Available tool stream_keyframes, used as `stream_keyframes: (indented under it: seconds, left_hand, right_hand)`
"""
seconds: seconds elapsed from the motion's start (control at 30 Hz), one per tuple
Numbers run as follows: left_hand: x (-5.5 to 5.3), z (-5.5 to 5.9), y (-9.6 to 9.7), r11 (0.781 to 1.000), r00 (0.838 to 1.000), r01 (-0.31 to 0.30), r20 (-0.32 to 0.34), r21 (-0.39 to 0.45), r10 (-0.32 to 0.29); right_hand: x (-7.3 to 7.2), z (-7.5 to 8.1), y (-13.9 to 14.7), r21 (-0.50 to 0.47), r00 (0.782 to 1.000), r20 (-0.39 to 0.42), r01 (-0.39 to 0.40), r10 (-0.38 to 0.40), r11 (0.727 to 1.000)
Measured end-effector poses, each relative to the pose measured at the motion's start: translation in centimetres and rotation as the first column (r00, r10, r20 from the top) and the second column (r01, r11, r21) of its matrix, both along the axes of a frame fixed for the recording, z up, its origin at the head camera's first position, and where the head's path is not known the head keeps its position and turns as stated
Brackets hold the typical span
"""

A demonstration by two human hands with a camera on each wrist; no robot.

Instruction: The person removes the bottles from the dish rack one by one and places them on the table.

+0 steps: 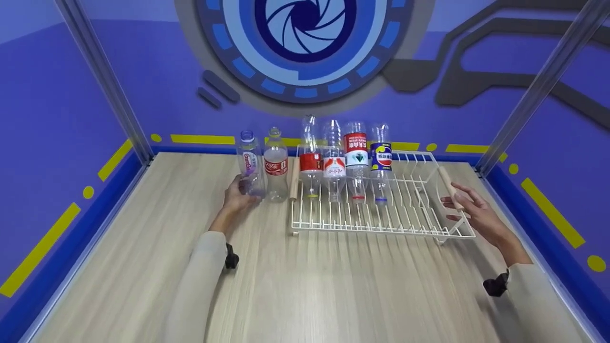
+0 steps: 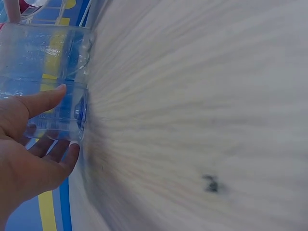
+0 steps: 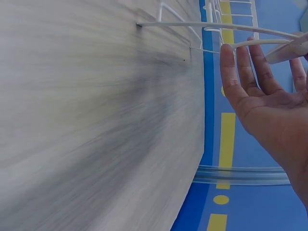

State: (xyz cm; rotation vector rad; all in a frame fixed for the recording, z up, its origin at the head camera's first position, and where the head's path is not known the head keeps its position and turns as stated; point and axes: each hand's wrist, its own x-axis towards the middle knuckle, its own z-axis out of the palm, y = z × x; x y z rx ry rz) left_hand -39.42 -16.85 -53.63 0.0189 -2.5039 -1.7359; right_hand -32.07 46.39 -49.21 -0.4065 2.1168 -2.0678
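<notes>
On the left, my left hand (image 1: 237,197) holds the lower part of a clear plastic bottle (image 1: 249,162) with a purple-and-white label, standing upright. In the left wrist view its thumb (image 2: 50,99) lies across the bottle's side and the fingers bend round beneath. Right beside it stands a Coca-Cola bottle (image 1: 276,164) with a red label. My right hand (image 1: 479,214) is at the right wooden handle (image 1: 450,188) of a white wire dish rack (image 1: 381,231); its fingers (image 3: 232,72) are nearly straight and spread by the wire.
Several clear bottles stand upside down along the rack's left half: one with a plain red label (image 1: 311,162), a white-and-red one (image 1: 334,166), a red-and-white one (image 1: 356,147) and a blue Pepsi one (image 1: 381,157). A blue wall (image 1: 157,105) rises behind the wooden table (image 1: 310,286).
</notes>
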Motion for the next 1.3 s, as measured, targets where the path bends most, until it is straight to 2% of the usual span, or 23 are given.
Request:
stream_keyframes:
  seconds: [0.27,0.4,0.5,0.6,0.8,0.93,1.07,1.2,1.3]
  left_hand:
    - [0.3,0.9,-0.4,1.000,0.999,0.008,0.038,0.009,-0.008]
    - [0.9,1.3,-1.0,1.000,0.999,0.008,0.039,0.011,-0.008]
    - [1.8,1.5,-1.6,1.000,0.999,0.016,0.045,-0.001,-0.016]
    - [3.2,1.6,-2.2,1.000,0.998,0.020,0.063,-0.006,-0.020]
    - [5.9,1.5,-2.5,0.999,0.997,0.030,0.064,0.037,-0.032]
    - [7.2,1.6,-1.6,0.997,0.999,0.049,0.018,0.059,-0.050]
    - [7.9,2.1,0.1,0.995,0.996,0.080,-0.041,0.066,-0.078]
    - [8.1,2.5,1.9,0.987,0.988,0.130,-0.092,0.091,-0.121]
    - [7.9,2.8,3.4,0.975,0.980,0.184,-0.102,0.124,-0.172]
  right_hand:
    - [-0.2,0.2,-0.2,-0.020,1.000,0.003,-0.013,0.013,1.000]
    - [-0.3,0.3,-0.5,0.000,1.000,-0.005,-0.007,0.007,1.000]
    - [-0.2,0.2,-0.6,0.005,1.000,0.001,-0.001,0.001,1.000]
    - [0.0,0.0,-0.7,-0.015,1.000,0.010,-0.006,0.006,1.000]
    - [0.2,-0.3,-0.8,-0.037,1.000,0.014,-0.008,0.009,0.999]
    - [0.4,-0.3,-0.7,-0.038,1.000,0.020,-0.004,0.005,0.999]
    - [0.4,-0.2,-0.5,-0.042,1.000,0.018,0.007,-0.006,0.999]
    - [0.3,-0.1,-0.5,-0.042,1.000,0.012,0.008,-0.007,0.999]
    - [0.3,-0.1,-0.4,-0.016,1.000,-0.001,0.014,-0.014,1.000]
